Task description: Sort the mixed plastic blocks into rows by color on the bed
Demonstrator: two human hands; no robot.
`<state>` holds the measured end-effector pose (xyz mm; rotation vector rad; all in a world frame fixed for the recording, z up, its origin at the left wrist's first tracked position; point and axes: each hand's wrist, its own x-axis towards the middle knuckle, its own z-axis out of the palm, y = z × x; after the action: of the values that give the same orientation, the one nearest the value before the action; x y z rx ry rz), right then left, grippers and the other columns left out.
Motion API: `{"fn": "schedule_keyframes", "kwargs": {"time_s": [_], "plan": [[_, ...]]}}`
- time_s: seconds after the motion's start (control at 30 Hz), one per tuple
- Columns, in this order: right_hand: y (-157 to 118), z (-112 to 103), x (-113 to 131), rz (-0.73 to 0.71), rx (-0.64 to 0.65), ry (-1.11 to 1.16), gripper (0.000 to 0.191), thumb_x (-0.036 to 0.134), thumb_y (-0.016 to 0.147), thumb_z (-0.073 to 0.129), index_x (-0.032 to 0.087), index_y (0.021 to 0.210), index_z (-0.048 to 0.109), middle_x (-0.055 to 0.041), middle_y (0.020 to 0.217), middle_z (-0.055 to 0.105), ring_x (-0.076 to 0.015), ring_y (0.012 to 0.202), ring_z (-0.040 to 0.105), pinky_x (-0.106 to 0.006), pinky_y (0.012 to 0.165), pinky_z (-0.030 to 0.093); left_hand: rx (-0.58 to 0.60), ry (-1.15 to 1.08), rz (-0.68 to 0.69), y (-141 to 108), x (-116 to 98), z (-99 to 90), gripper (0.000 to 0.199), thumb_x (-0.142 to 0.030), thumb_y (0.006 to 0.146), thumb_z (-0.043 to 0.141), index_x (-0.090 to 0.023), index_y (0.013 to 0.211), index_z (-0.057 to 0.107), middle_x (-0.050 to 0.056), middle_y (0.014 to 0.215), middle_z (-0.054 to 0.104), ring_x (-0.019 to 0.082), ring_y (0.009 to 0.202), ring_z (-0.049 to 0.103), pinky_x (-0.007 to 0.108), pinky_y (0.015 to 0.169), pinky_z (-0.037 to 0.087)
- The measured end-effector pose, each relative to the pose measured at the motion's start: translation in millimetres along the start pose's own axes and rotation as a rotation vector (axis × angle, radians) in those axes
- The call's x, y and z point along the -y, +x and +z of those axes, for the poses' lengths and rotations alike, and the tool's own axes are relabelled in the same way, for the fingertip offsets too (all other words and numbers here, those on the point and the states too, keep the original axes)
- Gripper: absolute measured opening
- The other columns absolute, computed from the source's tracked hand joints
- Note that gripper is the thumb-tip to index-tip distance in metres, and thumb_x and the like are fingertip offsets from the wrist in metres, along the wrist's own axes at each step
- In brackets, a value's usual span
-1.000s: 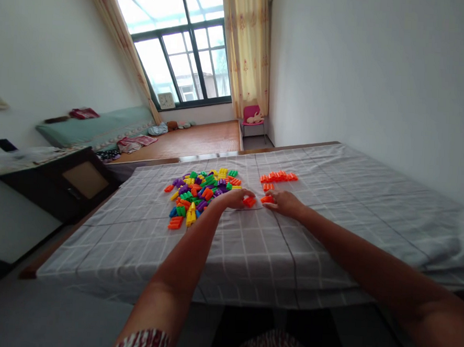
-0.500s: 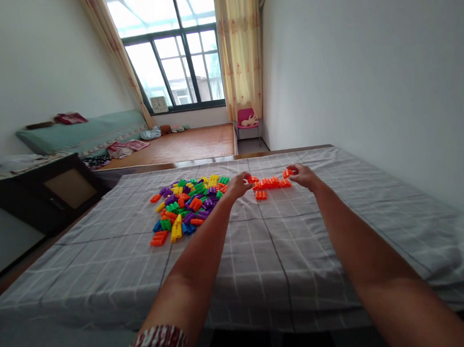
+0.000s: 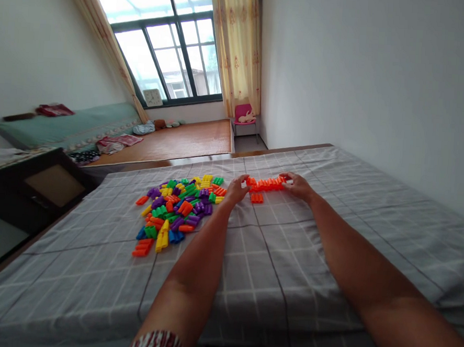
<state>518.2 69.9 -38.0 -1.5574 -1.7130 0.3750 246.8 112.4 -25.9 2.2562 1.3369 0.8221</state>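
A row of joined orange toy building blocks [image 3: 268, 185] lies on the grey checked sheet. My left hand [image 3: 238, 189] is closed at its left end, thumb and fingers pinching an orange block there. At the right end, my right hand [image 3: 298, 188] pinches another orange block against the row; whether that block is locked in is too small to tell. One separate orange block [image 3: 257, 198] lies just on the near side of the row. To the left of my left hand spreads a pile of purple, green, yellow, blue and orange blocks [image 3: 190, 207].
The sheet-covered bed [image 3: 265, 280] has a wooden edge [image 3: 280, 151] at its far side. A white wall [image 3: 363, 87] rises at the right. Beyond are a wooden platform [image 3: 179, 143], a pink chair [image 3: 243, 113] and a window. A dark cabinet [image 3: 38, 188] stands at the left.
My right hand has brought its orange block down and left onto the row's right end. The left hand stays at the left end. The whole view has shifted slightly.
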Motion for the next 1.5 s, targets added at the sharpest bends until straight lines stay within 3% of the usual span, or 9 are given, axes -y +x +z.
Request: {"fn": "schedule_keyframes", "kwargs": {"time_s": [0.3, 0.47, 0.63, 0.77, 0.93, 1.1, 1.27, 1.37, 1.5], "plan": [[-2, 3, -4, 0.016, 0.012, -0.002, 0.039, 0.016, 0.075, 0.064, 0.016, 0.114, 0.065, -0.0097, 0.116, 0.069, -0.0212, 0.104, 0.065, -0.034, 0.089, 0.054, 0.077, 0.004, 0.049, 2, 1, 6.8, 0.051, -0.012, 0.077, 0.065, -0.019, 0.127, 0.062, 0.006, 0.128, 0.064, 0.02, 0.114, 0.06, 0.034, 0.104, 0.046], [-3, -4, -8, 0.062, 0.021, 0.07, 0.047, 0.026, 0.074, 0.07, 0.017, 0.119, 0.064, -0.0113, 0.125, 0.065, -0.0232, 0.106, 0.064, -0.038, 0.092, 0.052, 0.09, -0.096, -0.003, 1, 7, 7.5, 0.054, -0.018, 0.077, 0.069, -0.021, 0.13, 0.059, 0.008, 0.129, 0.061, 0.02, 0.11, 0.061, 0.031, 0.091, 0.053], [-6, -6, -10, 0.133, 0.018, 0.141, 0.039, 0.024, 0.078, 0.066, 0.017, 0.116, 0.065, -0.0117, 0.12, 0.068, -0.0212, 0.098, 0.067, -0.037, 0.086, 0.056, 0.053, -0.145, -0.031, 0, 13, 7.5, 0.049, -0.018, 0.076, 0.071, -0.019, 0.124, 0.062, 0.008, 0.125, 0.063, 0.017, 0.102, 0.065, 0.029, 0.088, 0.054], [-8, -2, -9, 0.08, 0.049, 0.181, 0.033, 0.019, 0.078, 0.063, 0.017, 0.11, 0.067, -0.0096, 0.114, 0.07, -0.02, 0.094, 0.069, -0.035, 0.086, 0.056, 0.04, -0.14, -0.022, -1, 10, 10.0, 0.04, -0.015, 0.078, 0.068, -0.019, 0.117, 0.065, 0.006, 0.12, 0.065, 0.015, 0.095, 0.067, 0.028, 0.087, 0.053], [-7, 3, -10, 0.032, 0.037, 0.181, 0.035, 0.016, 0.074, 0.062, 0.018, 0.109, 0.067, -0.0079, 0.113, 0.071, -0.0202, 0.095, 0.069, -0.037, 0.089, 0.055, 0.021, -0.15, -0.052, -4, 3, 12.1, 0.037, -0.014, 0.077, 0.07, -0.021, 0.113, 0.067, 0.004, 0.118, 0.064, 0.013, 0.091, 0.068, 0.027, 0.087, 0.053], [-7, 1, -8, 0.039, 0.035, 0.186, 0.043, 0.025, 0.073, 0.067, 0.018, 0.115, 0.064, -0.0099, 0.118, 0.068, -0.0214, 0.098, 0.067, -0.038, 0.089, 0.054, -0.008, -0.168, -0.045, -6, 3, 11.4, 0.038, -0.017, 0.074, 0.074, -0.021, 0.111, 0.068, 0.005, 0.12, 0.062, 0.013, 0.089, 0.068, 0.027, 0.086, 0.053], [-8, -1, -12, 0.102, -0.105, 0.083, 0.044, 0.042, 0.081, 0.061, 0.017, 0.116, 0.064, -0.0122, 0.116, 0.069, -0.0226, 0.097, 0.066, -0.039, 0.089, 0.052, -0.086, -0.174, -0.015, -9, 2, 8.3, 0.031, -0.024, 0.081, 0.068, -0.019, 0.112, 0.068, 0.007, 0.116, 0.063, 0.013, 0.084, 0.067, 0.028, 0.084, 0.054], [-8, -2, -26, 0.161, -0.23, 0.017, 0.039, 0.041, 0.085, 0.054, 0.015, 0.112, 0.066, -0.0121, 0.11, 0.071, -0.0218, 0.093, 0.066, -0.037, 0.088, 0.051, -0.158, -0.175, 0.037, -11, -4, 7.8, 0.025, -0.022, 0.086, 0.06, -0.017, 0.11, 0.068, 0.007, 0.113, 0.064, 0.012, 0.082, 0.066, 0.028, 0.085, 0.053], [-7, -2, -47, 0.233, -0.281, -0.03, 0.036, 0.041, 0.088, 0.048, 0.015, 0.102, 0.069, -0.0102, 0.09, 0.074, -0.0216, 0.082, 0.067, -0.035, 0.08, 0.052, -0.184, -0.177, 0.091, -14, -15, 4.6, 0.026, -0.02, 0.087, 0.057, -0.016, 0.109, 0.069, 0.008, 0.111, 0.065, 0.012, 0.085, 0.065, 0.027, 0.084, 0.053]]}}
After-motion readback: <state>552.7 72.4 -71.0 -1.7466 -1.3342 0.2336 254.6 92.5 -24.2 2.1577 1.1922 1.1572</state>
